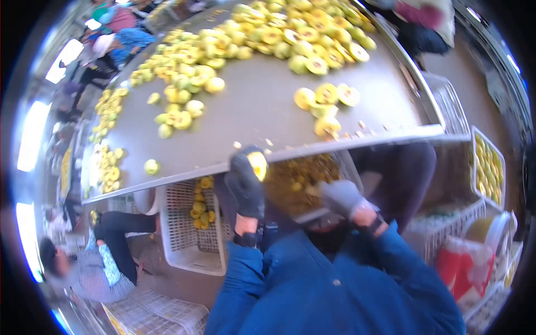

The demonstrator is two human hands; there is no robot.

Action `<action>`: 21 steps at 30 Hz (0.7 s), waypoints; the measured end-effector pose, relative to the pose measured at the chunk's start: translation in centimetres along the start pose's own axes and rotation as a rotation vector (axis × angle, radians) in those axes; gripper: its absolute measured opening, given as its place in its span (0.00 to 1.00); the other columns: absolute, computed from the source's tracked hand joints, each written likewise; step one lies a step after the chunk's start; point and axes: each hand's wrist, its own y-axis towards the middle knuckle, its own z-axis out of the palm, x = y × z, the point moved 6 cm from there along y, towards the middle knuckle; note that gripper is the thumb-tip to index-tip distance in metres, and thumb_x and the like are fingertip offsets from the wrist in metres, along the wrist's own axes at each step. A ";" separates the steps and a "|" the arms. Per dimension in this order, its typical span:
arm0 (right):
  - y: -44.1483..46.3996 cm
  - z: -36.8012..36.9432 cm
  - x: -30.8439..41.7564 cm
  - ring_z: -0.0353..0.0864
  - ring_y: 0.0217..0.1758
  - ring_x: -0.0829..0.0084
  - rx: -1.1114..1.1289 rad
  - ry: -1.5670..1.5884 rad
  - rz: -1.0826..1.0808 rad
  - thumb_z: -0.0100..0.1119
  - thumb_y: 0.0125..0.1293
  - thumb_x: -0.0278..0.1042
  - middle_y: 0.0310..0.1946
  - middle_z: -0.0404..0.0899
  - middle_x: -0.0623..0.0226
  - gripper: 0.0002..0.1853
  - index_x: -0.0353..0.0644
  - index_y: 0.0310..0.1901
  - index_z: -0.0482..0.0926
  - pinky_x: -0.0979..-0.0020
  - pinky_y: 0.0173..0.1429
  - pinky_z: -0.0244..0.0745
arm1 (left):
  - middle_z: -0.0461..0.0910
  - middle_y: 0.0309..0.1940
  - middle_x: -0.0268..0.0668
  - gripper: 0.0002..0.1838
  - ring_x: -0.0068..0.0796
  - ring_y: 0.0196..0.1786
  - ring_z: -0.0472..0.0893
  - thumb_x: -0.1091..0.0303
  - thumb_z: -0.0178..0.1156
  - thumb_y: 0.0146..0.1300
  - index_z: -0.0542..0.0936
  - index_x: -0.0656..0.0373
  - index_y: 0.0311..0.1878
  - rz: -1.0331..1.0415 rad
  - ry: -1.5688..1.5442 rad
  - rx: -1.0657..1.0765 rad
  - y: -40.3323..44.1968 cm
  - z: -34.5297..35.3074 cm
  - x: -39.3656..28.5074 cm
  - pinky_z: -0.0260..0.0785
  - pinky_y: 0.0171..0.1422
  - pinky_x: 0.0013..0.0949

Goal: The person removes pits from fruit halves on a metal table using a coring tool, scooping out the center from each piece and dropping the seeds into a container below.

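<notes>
My left hand, in a dark glove, holds a yellow fruit half at the front edge of the metal table. To its right, my right hand wears a light grey glove and is blurred; its fingers point left over a bin of brownish scraps. Whether something sits between those fingers is too smeared to tell. Many cut yellow fruit halves are heaped at the back of the table, and a small group of halves lies nearer, on the right.
A white crate with fruit stands below the table at left. Another fruit crate and a red bag are at right. A seated co-worker is at lower left; more people are beyond the table.
</notes>
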 end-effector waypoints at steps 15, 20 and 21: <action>1.8 -8.0 3.7 0.83 0.26 0.56 -0.173 0.314 -0.290 0.64 0.65 0.41 0.23 0.81 0.59 0.09 0.47 0.38 0.78 0.60 0.30 0.77 | 0.70 0.63 0.56 0.27 0.60 0.67 0.68 0.60 0.59 0.68 0.68 0.63 0.65 0.295 0.908 -0.103 4.9 -18.0 9.0 0.60 0.71 0.54; 6.4 -13.4 2.2 0.84 0.25 0.61 -0.481 0.641 -0.298 0.70 0.58 0.34 0.26 0.83 0.66 0.14 0.43 0.44 0.78 0.66 0.31 0.79 | 0.69 0.65 0.55 0.27 0.59 0.69 0.66 0.58 0.61 0.67 0.70 0.61 0.65 0.496 0.809 -0.097 21.4 -13.4 12.1 0.59 0.72 0.54; 7.1 -13.0 1.4 0.84 0.25 0.61 -0.493 0.585 -0.279 0.71 0.57 0.35 0.26 0.82 0.65 0.16 0.42 0.44 0.78 0.66 0.31 0.79 | 0.69 0.65 0.55 0.27 0.58 0.68 0.67 0.57 0.61 0.67 0.71 0.60 0.64 0.454 0.823 -0.100 24.8 -13.1 13.7 0.59 0.72 0.54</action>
